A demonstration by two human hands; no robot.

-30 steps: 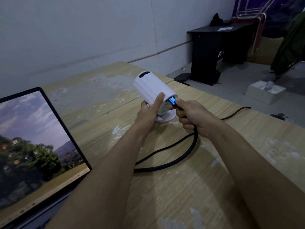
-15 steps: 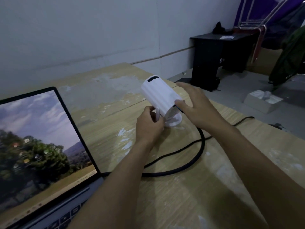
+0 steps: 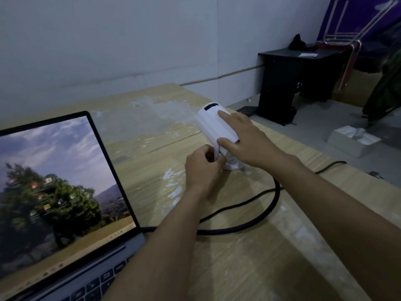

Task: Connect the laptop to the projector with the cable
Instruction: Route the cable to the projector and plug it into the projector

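A small white cylindrical projector (image 3: 213,124) stands tilted on its white stand on the wooden table (image 3: 249,257). My left hand (image 3: 201,168) grips the stand's bracket just below the body. My right hand (image 3: 245,137) lies over the projector's top and rear, fingers spread on the casing. A thick black cable (image 3: 256,220) loops on the table from behind my right wrist toward the open grey laptop (image 3: 65,203) at the left, whose screen shows a landscape. The cable's end at the projector is hidden by my right hand.
The table's right edge runs diagonally past my right arm. Beyond it on the floor stand a black cabinet (image 3: 288,83) and a white box (image 3: 351,140). A thinner black cord (image 3: 332,166) trails off the table edge. A pale wall backs the table.
My right hand let go of the blue-lit cable plug and moved up onto the projector's body. My left hand slid from the body down to the stand. The view shifted, showing more of the laptop.
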